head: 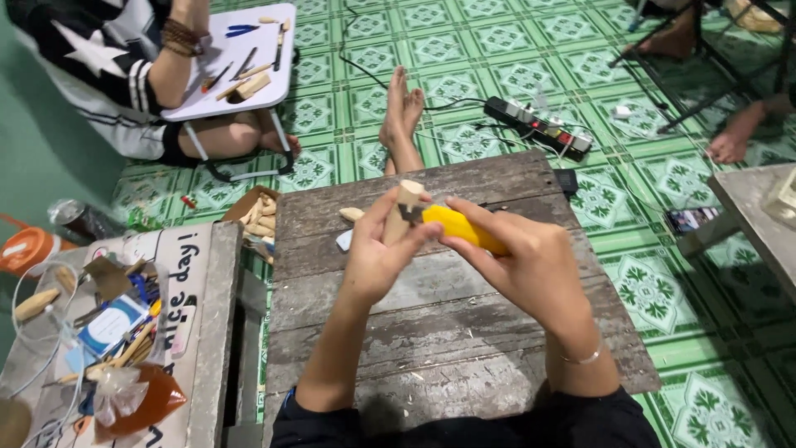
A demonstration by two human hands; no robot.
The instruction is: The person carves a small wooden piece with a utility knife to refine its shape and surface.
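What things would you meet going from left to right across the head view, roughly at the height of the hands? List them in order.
Orange container → cardboard box of wooden pieces → left hand holding a wooden block → yellow-handled tool → right hand → phone on the floor.

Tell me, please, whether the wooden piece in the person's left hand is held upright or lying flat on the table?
Upright: the left hand grips the wooden piece on end above the wooden table, the yellow-handled tool in the right hand against it.

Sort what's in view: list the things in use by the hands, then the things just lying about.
In use:
left hand
small wooden block
right hand
yellow-handled knife
wooden table

Lying about:
power strip
box of wooden pieces
phone
bagged orange drink
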